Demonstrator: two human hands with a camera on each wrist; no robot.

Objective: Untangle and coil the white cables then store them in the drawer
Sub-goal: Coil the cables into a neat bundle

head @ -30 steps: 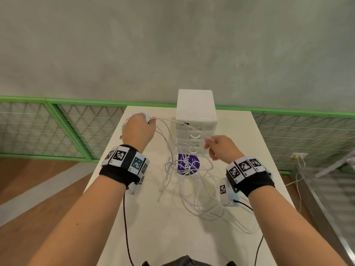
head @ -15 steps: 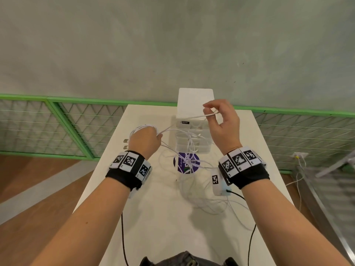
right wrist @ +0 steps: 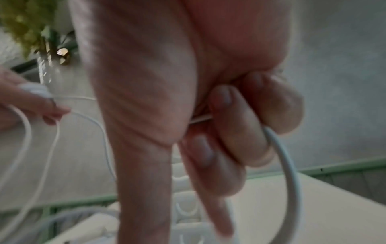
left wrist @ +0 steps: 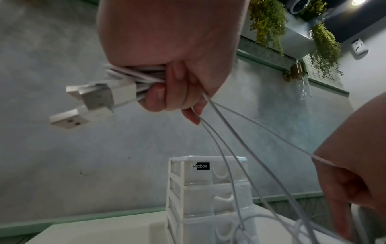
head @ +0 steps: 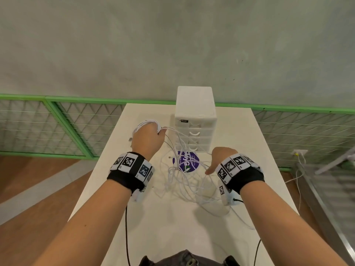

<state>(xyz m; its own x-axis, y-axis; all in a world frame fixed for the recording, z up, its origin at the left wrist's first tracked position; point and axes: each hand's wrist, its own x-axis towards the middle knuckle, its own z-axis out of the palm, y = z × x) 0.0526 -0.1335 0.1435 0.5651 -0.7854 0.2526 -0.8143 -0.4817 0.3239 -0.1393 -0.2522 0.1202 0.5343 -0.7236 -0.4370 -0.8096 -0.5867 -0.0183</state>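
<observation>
Several thin white cables point(head: 184, 179) lie tangled on the white table point(head: 172, 227) in front of a small white drawer unit point(head: 195, 120). My left hand point(head: 148, 137) is raised left of the unit and grips a coiled bundle of white cable point(left wrist: 133, 74), with USB plugs point(left wrist: 92, 99) sticking out of the fist. Strands run from it down to the tangle and across to my right hand point(head: 221, 160). That hand is low over the tangle, its curled fingers point(right wrist: 236, 125) holding one white cable point(right wrist: 290, 165). All the drawers look closed.
A purple round sticker point(head: 185, 162) lies on the table under the cables, just in front of the drawer unit. A green-framed mesh fence point(head: 76, 123) runs behind the table below a grey wall. Wooden floor lies to the left; a metal frame point(head: 326, 189) stands at right.
My right hand has dropped from beside the drawer unit's top to low over the tangle, holding a strand. My left hand stayed raised with its bundle, slightly farther back.
</observation>
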